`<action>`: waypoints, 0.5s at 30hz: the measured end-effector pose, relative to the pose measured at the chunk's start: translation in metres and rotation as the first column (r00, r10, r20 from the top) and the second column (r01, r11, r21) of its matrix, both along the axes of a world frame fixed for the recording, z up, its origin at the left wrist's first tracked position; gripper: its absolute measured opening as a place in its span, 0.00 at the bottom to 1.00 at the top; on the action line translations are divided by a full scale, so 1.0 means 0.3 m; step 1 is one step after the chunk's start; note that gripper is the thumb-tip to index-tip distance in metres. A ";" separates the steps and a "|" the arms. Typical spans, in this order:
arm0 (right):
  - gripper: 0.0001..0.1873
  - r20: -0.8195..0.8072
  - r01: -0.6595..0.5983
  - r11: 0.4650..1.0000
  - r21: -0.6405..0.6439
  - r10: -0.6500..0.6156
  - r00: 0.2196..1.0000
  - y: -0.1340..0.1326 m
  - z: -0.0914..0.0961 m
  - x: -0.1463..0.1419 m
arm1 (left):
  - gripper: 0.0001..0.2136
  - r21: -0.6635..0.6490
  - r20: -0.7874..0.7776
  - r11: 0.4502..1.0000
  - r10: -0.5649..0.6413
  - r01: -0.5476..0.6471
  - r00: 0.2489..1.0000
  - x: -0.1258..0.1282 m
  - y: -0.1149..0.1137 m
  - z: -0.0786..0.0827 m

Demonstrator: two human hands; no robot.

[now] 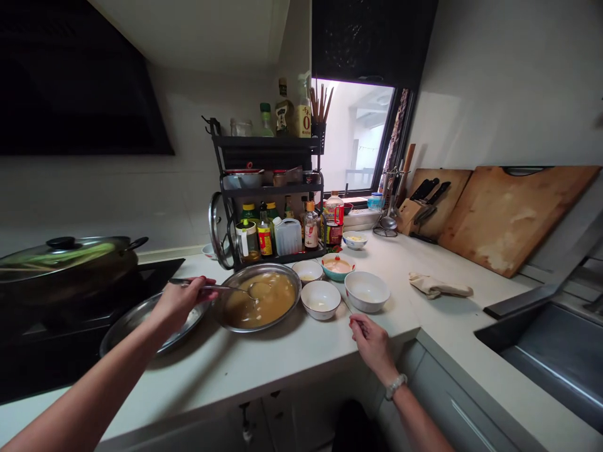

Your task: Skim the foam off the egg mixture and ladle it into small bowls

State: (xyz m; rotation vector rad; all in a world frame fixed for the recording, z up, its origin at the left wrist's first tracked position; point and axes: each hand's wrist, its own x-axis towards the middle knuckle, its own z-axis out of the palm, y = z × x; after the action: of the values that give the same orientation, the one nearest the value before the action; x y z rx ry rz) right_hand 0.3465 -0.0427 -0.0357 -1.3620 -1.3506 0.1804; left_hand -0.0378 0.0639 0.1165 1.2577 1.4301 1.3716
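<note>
My left hand (181,300) is closed around the handle of a metal ladle (235,289) whose bowl dips into a wide steel bowl (287,307) of brown liquid on the white counter. My right hand (370,339) rests at the counter's front edge with its fingers closed on a thin utensil (346,306) that lies between two white bowls, one at the left (320,299) and one at the right (366,290). Two smaller bowls, one white (307,270) and one teal-rimmed (337,267), sit just behind them.
A lidded dark wok (66,263) stands on the stove at left, with a flat steel plate (141,320) beside it. A black rack (268,194) of bottles stands behind the bowls. Cutting boards (509,213), a knife block (419,210), a cloth (438,287) and a sink (546,351) are at right.
</note>
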 end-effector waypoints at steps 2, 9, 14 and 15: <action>0.12 0.003 0.002 1.000 0.003 -0.002 1.000 -0.002 0.001 -0.002 | 0.07 -0.076 0.115 0.997 -0.009 0.018 0.993 -0.014 -0.001 0.005; 0.11 0.058 0.030 0.998 0.052 -0.033 0.998 -0.006 0.006 -0.008 | 0.07 -0.093 0.209 0.994 -0.030 0.050 0.977 -0.029 0.003 0.016; 0.10 0.127 0.045 0.994 0.098 -0.057 0.990 -0.012 0.008 -0.013 | 0.09 -0.117 0.220 0.993 0.004 0.023 0.976 0.005 -0.004 0.061; 0.10 0.139 0.047 0.992 0.114 -0.063 0.988 -0.012 0.008 -0.015 | 0.09 -0.119 0.236 0.993 0.009 0.019 0.972 0.011 -0.004 0.070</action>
State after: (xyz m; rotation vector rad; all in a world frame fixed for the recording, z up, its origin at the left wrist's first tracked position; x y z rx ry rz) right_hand 0.3421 -0.0464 -0.0333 -1.3373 -1.4181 -0.0300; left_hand -0.0344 0.0626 0.1375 0.9847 1.3220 1.3603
